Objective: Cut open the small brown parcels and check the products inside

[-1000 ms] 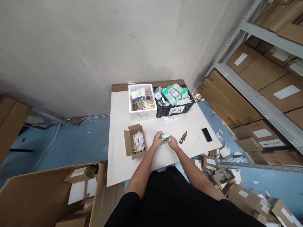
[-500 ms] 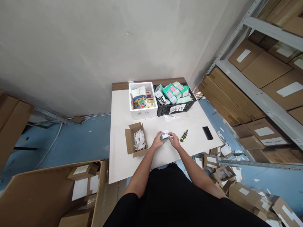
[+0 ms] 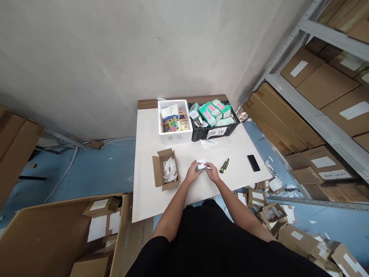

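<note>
Between both hands, just above the table near its front edge, is a small white and green box. My left hand grips its left side, fingers closed on it. On the other side, my right hand has its fingers closed at the box's right edge. An open cardboard box with crumpled white paper inside stands to the left of my hands. A yellow and black box cutter lies to their right. What is printed on the small box is too small to read.
At the table's back stand a white foam box of books and a black crate of green and pink boxes. A phone lies at the right. Shelving with cartons rises on the right; a large carton stands lower left.
The small box's white face now shows a little more fully between my fingers. Both hands stay in nearly the same place, and the camera view has shifted slightly.
</note>
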Action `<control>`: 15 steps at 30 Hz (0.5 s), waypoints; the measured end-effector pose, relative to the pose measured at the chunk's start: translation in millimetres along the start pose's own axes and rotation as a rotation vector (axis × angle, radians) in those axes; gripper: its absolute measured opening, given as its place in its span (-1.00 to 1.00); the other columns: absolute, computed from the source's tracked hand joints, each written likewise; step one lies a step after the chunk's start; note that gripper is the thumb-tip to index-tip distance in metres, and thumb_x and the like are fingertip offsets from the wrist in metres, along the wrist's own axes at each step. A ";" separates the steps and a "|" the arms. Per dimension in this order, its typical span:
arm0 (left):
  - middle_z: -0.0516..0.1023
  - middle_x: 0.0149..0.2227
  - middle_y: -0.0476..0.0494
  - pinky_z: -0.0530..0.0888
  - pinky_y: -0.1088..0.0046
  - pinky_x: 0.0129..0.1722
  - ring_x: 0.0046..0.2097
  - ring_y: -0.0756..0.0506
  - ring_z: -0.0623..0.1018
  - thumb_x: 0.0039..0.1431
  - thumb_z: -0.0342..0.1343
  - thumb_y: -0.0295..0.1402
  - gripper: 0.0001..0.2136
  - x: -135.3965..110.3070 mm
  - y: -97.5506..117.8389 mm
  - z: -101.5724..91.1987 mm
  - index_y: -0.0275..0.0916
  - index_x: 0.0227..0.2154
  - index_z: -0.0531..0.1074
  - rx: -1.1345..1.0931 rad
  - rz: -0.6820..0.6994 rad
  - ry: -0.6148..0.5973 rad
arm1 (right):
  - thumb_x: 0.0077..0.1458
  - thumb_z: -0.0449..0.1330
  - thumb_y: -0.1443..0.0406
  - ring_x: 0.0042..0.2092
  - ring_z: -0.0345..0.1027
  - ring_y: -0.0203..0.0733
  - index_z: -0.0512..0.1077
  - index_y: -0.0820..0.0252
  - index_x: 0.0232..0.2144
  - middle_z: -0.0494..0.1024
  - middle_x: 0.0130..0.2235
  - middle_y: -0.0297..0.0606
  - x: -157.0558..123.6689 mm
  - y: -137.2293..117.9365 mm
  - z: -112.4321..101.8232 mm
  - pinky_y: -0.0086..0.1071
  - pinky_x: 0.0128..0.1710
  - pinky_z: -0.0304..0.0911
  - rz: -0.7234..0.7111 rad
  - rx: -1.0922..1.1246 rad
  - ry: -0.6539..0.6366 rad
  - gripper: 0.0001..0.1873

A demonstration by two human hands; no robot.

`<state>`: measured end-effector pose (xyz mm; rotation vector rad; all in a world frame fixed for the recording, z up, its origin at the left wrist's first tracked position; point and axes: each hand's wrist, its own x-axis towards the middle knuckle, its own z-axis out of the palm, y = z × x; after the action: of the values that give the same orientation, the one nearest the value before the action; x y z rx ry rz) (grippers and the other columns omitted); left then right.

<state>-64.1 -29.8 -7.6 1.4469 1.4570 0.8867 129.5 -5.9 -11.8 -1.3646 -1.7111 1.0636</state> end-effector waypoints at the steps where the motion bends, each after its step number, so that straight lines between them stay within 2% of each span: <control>1: 0.22 0.43 -0.24 0.40 0.20 0.31 0.46 -0.19 0.23 0.19 0.22 -0.46 -0.58 -0.5 0.3 0.5 -0.10 0.12 0.46 0.005 0.005 0.003 | 0.23 0.12 0.13 0.04 0.50 -0.04 0.56 0.10 -0.07 0.58 0.05 -0.08 -0.6 -0.7 0.6 -0.18 -0.08 0.52 -0.001 0.004 0.004 -0.66; 6: 0.22 0.44 -0.24 0.42 0.19 0.29 0.44 -0.23 0.27 0.23 0.20 -0.44 -0.63 -4.1 4.5 -5.0 -0.11 0.10 0.50 0.064 0.016 -0.011 | 0.23 0.11 0.12 0.07 0.50 -0.03 0.56 0.10 -0.14 0.57 0.09 -0.07 -2.9 -3.6 1.0 -0.19 -0.08 0.52 -0.030 -0.028 -0.001 -0.69; 10: 0.21 0.45 -0.21 0.39 0.14 0.32 0.42 -0.28 0.31 0.17 0.28 -0.40 -0.53 -8.0 4.7 -10.8 -0.07 0.16 0.49 0.107 0.009 -0.042 | 0.16 0.15 0.14 0.11 0.48 -0.01 0.59 0.08 -0.15 0.56 0.13 -0.08 -3.0 -2.9 -4.9 -0.16 -0.06 0.50 -0.004 -0.037 -0.048 -0.70; 13: 0.31 0.40 -0.16 0.36 0.12 0.35 0.41 -0.26 0.33 0.19 0.20 -0.47 -0.52 -9.5 2.3 -5.2 -0.03 0.18 0.50 0.060 0.011 -0.014 | 0.05 0.19 0.17 0.14 0.46 0.00 0.57 0.06 -0.11 0.56 0.14 -0.11 -2.4 -1.7 -5.9 -0.14 0.00 0.47 0.057 0.056 -0.057 -0.65; 15: 0.38 0.34 -0.17 0.39 0.12 0.33 0.37 -0.23 0.38 0.22 0.13 -0.48 -0.53 -8.9 1.2 3.5 -0.03 0.17 0.51 -0.002 -0.004 0.052 | 0.00 0.20 0.18 0.09 0.48 -0.01 0.53 0.08 -0.08 0.58 0.08 -0.12 -0.5 -2.0 -1.1 -0.15 0.01 0.46 0.117 0.176 -0.011 -0.61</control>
<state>-60.9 -38.9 -6.9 1.4292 1.4961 0.9289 129.8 -6.4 -9.5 -1.3612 -1.5210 1.2586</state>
